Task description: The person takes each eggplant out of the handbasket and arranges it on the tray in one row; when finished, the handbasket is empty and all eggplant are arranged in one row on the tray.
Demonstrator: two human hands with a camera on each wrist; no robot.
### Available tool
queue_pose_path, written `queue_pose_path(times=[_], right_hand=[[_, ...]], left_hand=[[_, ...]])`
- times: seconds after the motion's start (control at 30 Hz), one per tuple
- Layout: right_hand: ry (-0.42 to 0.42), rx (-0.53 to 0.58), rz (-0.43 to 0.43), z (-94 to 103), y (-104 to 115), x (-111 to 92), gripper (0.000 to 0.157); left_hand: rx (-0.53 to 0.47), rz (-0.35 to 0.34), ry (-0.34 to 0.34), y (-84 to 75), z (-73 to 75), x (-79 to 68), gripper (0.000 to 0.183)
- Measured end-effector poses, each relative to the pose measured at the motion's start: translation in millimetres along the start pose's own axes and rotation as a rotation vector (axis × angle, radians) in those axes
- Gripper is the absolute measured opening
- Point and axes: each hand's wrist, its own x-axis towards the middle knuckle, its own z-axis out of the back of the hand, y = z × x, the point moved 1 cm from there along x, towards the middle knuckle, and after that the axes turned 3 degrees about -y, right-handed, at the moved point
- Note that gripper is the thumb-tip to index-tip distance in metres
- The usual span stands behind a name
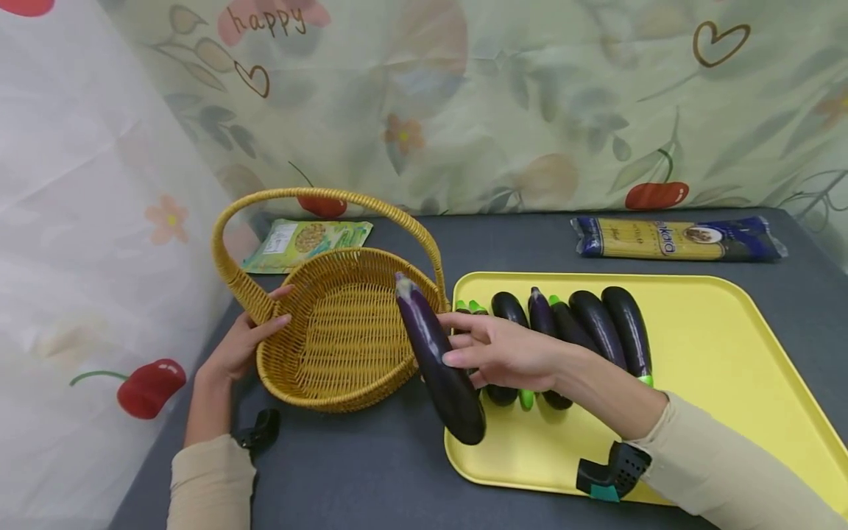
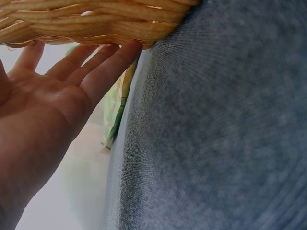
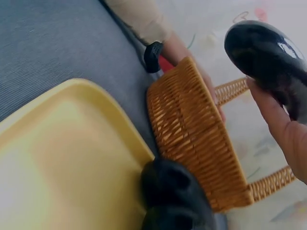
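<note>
My right hand [image 1: 510, 353] grips a dark purple eggplant [image 1: 437, 361], thumb on its near side. The eggplant hangs above the table, between the wicker basket [image 1: 334, 403] and the yellow tray [image 1: 709, 368], stem end pointing up and left. The basket has a tall arched handle, and its woven floor shows bare. My left hand [image 1: 235, 353] holds the basket's left rim by the handle base, thumb over the edge; in the left wrist view its fingers [image 2: 108, 72] press the outside of the weave. Several more eggplants [image 1: 626, 327] lie side by side on the tray's left half.
A green snack pouch [image 1: 308, 243] lies behind the basket. A long pack of spaghetti [image 1: 676, 238] lies behind the tray. Patterned cloth [image 1: 477, 110] hangs at the back and left of the dark grey table [image 1: 371, 471].
</note>
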Motion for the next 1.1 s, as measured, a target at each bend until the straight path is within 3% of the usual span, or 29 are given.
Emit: queue_pose_path(times=[0.23,0.53,0.73,0.97,1.1], right_hand=[[0.021,-0.010,-0.016,11.8,-6.9,-32.7,0.075],[0.042,0.020,0.032,38.1,-10.7,-84.1,0.061],[-0.040,-0.006,0.069,70.5,-8.9,-118.0,0.057],[-0.063,0.028,0.146,115.7,-10.8,-160.0,0.048],[-0.149,0.055,0.154,139.8,-14.3,-183.7,0.045]], left_hand=[[0.016,0.001,-0.003,-1.2,-0.9,-1.3,0.055],[0.024,-0.009,-0.006,-1.3,0.6,-3.5,0.056],[0.008,-0.002,-0.006,-2.0,1.9,-5.3,0.054],[-0.015,-0.008,0.006,-2.3,2.0,-5.2,0.053],[-0.020,-0.010,0.012,-2.4,1.7,-3.9,0.053]])
